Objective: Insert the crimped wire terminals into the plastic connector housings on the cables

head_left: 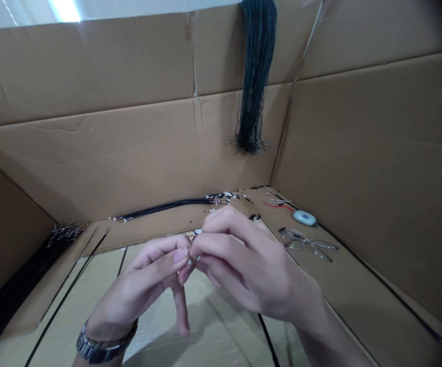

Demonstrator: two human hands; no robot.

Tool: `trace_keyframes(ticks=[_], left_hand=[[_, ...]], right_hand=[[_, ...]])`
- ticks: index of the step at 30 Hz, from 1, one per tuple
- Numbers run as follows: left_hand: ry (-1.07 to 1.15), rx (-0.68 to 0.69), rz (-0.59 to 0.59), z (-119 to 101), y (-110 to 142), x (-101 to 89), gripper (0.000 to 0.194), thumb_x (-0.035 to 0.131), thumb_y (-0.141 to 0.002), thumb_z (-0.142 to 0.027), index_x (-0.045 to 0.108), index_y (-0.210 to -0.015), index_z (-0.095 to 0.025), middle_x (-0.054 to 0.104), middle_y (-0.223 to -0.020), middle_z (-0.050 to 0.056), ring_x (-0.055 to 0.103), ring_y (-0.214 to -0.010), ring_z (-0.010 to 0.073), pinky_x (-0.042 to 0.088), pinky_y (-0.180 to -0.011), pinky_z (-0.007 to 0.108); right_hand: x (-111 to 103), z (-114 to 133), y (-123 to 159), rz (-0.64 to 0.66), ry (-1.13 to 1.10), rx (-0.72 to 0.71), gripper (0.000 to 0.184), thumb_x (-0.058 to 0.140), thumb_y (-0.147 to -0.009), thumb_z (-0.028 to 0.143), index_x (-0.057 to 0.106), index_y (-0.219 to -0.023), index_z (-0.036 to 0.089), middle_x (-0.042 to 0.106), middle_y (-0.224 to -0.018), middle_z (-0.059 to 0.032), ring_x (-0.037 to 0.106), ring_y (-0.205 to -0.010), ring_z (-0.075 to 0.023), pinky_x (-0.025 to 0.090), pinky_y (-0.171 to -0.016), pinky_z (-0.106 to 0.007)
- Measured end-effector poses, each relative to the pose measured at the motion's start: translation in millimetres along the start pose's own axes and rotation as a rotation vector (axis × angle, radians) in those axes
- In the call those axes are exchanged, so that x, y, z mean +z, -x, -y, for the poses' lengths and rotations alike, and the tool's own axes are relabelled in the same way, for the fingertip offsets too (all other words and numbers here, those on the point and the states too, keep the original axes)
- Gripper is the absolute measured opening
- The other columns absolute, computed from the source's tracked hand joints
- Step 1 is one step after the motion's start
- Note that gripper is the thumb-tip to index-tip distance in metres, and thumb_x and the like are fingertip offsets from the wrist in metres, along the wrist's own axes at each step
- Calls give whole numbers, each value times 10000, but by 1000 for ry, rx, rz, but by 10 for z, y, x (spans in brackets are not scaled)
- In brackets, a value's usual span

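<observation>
My left hand, with a metal-band watch on its wrist, is closed in a pinch at the middle of the view. My right hand meets it there, thumb and fingers pressed together. Between the fingertips, thin wire ends show a bit of red and white; the fingers cover most of them. A black cable comes out below my right hand; whether it joins the held wires is hidden.
Cardboard walls surround the work surface. Black cables lie along the back, a thick black bundle at left, and a single cable beside it. Dark strands hang over the back wall. Glasses and a pale oval object lie right.
</observation>
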State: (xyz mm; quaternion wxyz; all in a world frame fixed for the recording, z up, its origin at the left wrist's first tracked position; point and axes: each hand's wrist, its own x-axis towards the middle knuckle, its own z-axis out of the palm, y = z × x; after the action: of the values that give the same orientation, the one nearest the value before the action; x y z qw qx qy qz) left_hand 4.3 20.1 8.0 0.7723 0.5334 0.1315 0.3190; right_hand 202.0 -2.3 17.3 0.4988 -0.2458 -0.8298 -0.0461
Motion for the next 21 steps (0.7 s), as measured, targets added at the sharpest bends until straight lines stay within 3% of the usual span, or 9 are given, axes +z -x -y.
trace_keyframes(ticks=[3,8,16,21], left_hand=[[-45,33,-30,-12,-7,2,279,549,-1018,-291,642,-811,-128,534,-800,1,712,-627,120,634,-507,179],[-136,31,-45,-44,25,-6,300,547,-1014,-315,591,-770,-146,639,-877,88,722,-852,206,635,-509,208],[-202,7,-50,-57,36,7,312,587,-996,-374,583,-774,-155,667,-817,64,692,-615,128,606,-506,179],[-228,22,-88,-66,31,-14,337,602,-987,-391,581,-751,-152,648,-773,46,694,-601,132,602,-494,183]], right_hand=[[-7,-107,-11,-63,-209,41,109,614,-951,81,668,-1036,122,615,-924,-39,606,-826,-124,526,-677,-243],[-84,-125,-27,-83,-296,63,100,669,-909,58,695,-967,136,644,-882,-31,622,-805,-120,543,-709,-248],[-13,-64,-37,-71,-195,41,70,659,-922,92,694,-947,147,669,-862,-50,629,-793,-153,558,-687,-295],[-6,-82,-28,-57,-174,22,111,627,-910,46,720,-924,104,654,-858,-70,616,-796,-153,543,-688,-288]])
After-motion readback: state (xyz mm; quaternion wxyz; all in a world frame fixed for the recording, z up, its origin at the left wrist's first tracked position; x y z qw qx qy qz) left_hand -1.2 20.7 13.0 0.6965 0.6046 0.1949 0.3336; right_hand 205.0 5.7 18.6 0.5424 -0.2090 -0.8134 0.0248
